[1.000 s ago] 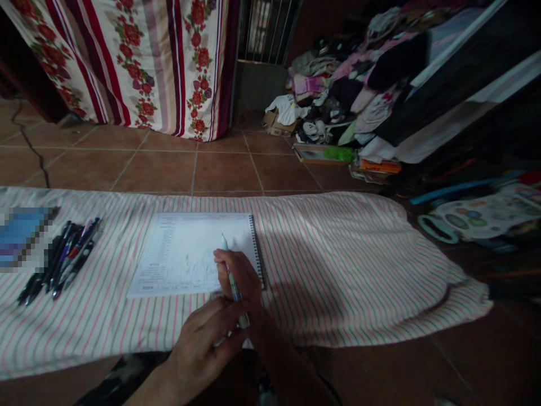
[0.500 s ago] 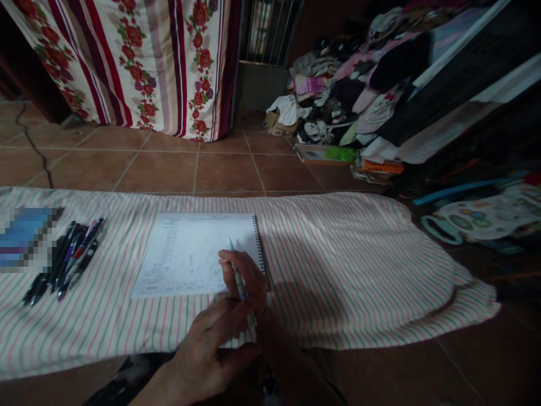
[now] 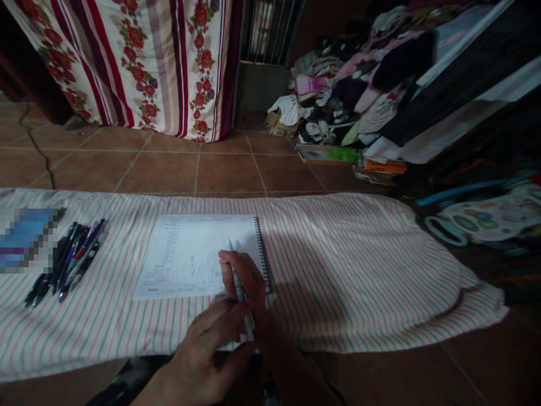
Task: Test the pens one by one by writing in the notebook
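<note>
Your right hand (image 3: 247, 276) is closed around a slim, pale pen with a patterned barrel (image 3: 239, 287), thumb and fingers pinched near its light-coloured front end. The pen slants up and away from you, its tip over the white spiral-bound paper pad (image 3: 203, 239); you cannot tell from here whether the tip touches the sheet. Your left hand (image 3: 207, 338) reaches in from the lower left and lies against your right wrist, its fingers crossing the pen's rear end. Whether those fingers grip anything is hidden.

The pad lies flat in front of you, its dark wire coil (image 3: 262, 251) along the right edge. Fine print runs down its left side and along its near edge, and thin, upright, grass-like strokes (image 3: 203, 268) fill the lower middle, just left of your right hand. Beneath the pad spreads a whitish cloth with pink and grey stripes (image 3: 338, 265).

Well to the left of the pad, a loose bunch of mostly dark pens (image 3: 74, 259) lies beside a blue, pixelated rectangular item (image 3: 27, 234). Beyond the cloth you have brown floor tiles (image 3: 169, 172), a red-flowered striped curtain (image 3: 164, 67) and a heap of mixed clothes (image 3: 357, 93).
</note>
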`<act>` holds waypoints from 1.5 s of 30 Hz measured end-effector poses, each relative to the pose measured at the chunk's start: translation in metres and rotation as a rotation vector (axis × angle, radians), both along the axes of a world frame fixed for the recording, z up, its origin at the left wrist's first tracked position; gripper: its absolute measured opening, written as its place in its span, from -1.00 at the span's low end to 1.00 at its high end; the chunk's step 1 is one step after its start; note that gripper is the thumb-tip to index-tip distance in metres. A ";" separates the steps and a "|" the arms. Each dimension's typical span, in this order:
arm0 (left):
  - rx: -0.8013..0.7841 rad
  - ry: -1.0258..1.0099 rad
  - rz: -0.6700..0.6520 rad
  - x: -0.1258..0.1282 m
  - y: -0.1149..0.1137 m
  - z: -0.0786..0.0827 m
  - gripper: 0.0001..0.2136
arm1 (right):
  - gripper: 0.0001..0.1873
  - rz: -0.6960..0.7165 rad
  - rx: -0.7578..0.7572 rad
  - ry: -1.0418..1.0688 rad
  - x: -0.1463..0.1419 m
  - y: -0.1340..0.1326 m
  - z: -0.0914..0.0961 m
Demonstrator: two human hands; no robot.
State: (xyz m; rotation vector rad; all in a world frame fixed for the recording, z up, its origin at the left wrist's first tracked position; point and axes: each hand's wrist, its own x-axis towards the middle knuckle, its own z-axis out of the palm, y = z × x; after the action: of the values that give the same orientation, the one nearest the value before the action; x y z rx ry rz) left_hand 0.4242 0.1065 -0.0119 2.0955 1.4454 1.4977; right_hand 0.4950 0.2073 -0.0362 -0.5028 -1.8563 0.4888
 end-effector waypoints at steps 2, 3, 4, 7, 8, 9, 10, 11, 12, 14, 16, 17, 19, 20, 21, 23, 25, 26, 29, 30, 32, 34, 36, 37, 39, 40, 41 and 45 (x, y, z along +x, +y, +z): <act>0.001 0.004 0.002 -0.001 0.000 0.001 -0.61 | -0.70 0.007 0.006 0.003 0.000 0.000 0.000; 0.001 0.007 0.004 -0.001 0.000 0.001 -0.61 | -0.70 0.012 0.009 0.004 0.000 0.001 0.000; 0.000 0.008 0.005 -0.001 0.000 0.001 -0.61 | -0.69 0.015 0.014 0.007 0.000 0.001 -0.001; -0.007 0.003 -0.007 -0.002 -0.001 0.003 -0.62 | -0.70 0.019 0.029 0.015 -0.001 0.001 -0.002; -0.010 0.001 -0.010 -0.002 -0.001 0.004 -0.62 | -0.70 0.017 0.030 0.016 -0.001 0.001 -0.002; -0.008 -0.003 -0.011 -0.002 -0.001 0.004 -0.62 | -0.70 0.014 0.030 0.016 -0.001 0.001 -0.002; -0.007 -0.006 -0.012 -0.002 -0.001 0.005 -0.62 | -0.70 0.015 0.029 0.015 -0.002 0.001 -0.003; -0.005 -0.009 -0.011 -0.002 -0.001 0.005 -0.62 | -0.70 0.015 0.029 0.014 -0.002 0.000 -0.003; 0.000 -0.012 -0.012 -0.002 0.000 0.005 -0.63 | -0.70 0.014 0.029 0.013 -0.002 0.000 -0.003; 0.016 -0.015 -0.010 -0.001 0.000 0.005 -0.64 | -0.70 0.012 0.034 0.015 -0.002 0.000 -0.002; 0.027 -0.018 -0.002 -0.001 0.000 0.005 -0.64 | -0.70 0.009 0.037 0.017 -0.002 -0.001 -0.001; 0.032 -0.018 0.003 0.000 -0.001 0.004 -0.64 | -0.70 0.009 0.037 0.017 -0.002 -0.001 0.000; 0.034 -0.015 0.010 0.000 -0.001 0.004 -0.63 | -0.69 0.011 0.033 0.017 -0.002 -0.002 0.000; 0.035 -0.013 0.013 0.000 -0.001 0.004 -0.62 | -0.68 0.010 0.031 0.016 -0.002 -0.002 0.000; 0.033 -0.010 0.016 0.000 -0.002 0.004 -0.61 | -0.68 0.010 0.031 0.013 -0.002 -0.002 0.001; 0.029 -0.010 0.021 0.000 -0.002 0.004 -0.61 | -0.68 0.013 0.037 0.009 -0.002 -0.003 0.001; 0.026 -0.016 0.025 0.001 -0.002 0.004 -0.63 | -0.68 0.015 0.044 0.005 -0.002 -0.004 0.002; 0.030 -0.018 0.028 0.001 -0.002 0.005 -0.64 | -0.68 0.012 0.047 0.004 -0.002 -0.004 0.003; 0.042 -0.014 0.048 0.003 -0.002 0.006 -0.71 | -0.68 -0.001 0.053 0.005 -0.002 -0.006 0.005; 0.044 -0.010 0.060 0.003 -0.002 0.007 -0.73 | -0.68 -0.003 0.052 0.007 -0.002 -0.006 0.005; 0.049 -0.004 0.088 0.005 -0.001 0.008 -0.74 | -0.68 0.000 0.043 0.012 -0.002 -0.006 0.006; 0.064 -0.003 0.111 0.006 0.000 0.008 -0.75 | -0.69 0.010 0.035 0.009 -0.003 -0.006 0.007; 0.074 -0.006 0.117 0.006 0.001 0.007 -0.76 | -0.70 0.021 0.027 0.011 -0.003 -0.006 0.006; 0.074 -0.007 0.112 0.007 0.001 0.007 -0.76 | -0.69 0.027 0.019 0.016 -0.003 -0.006 0.005; 0.064 -0.001 0.100 0.006 0.002 0.005 -0.75 | -0.67 0.030 -0.002 0.033 -0.003 -0.006 0.002; 0.056 0.003 0.094 0.006 0.001 0.004 -0.74 | -0.66 0.028 -0.011 0.040 -0.003 -0.005 0.001; 0.047 0.006 0.089 0.006 0.001 0.004 -0.74 | -0.65 0.029 -0.016 0.042 -0.003 -0.005 0.000; 0.038 0.013 0.077 0.005 0.000 0.005 -0.75 | -0.69 0.035 -0.008 0.032 -0.003 -0.005 -0.003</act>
State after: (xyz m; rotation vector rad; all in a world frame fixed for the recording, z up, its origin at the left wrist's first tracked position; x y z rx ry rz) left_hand 0.4294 0.1064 -0.0070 2.0974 1.5305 1.5535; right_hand 0.4917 0.2024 -0.0389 -0.4662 -1.8359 0.5255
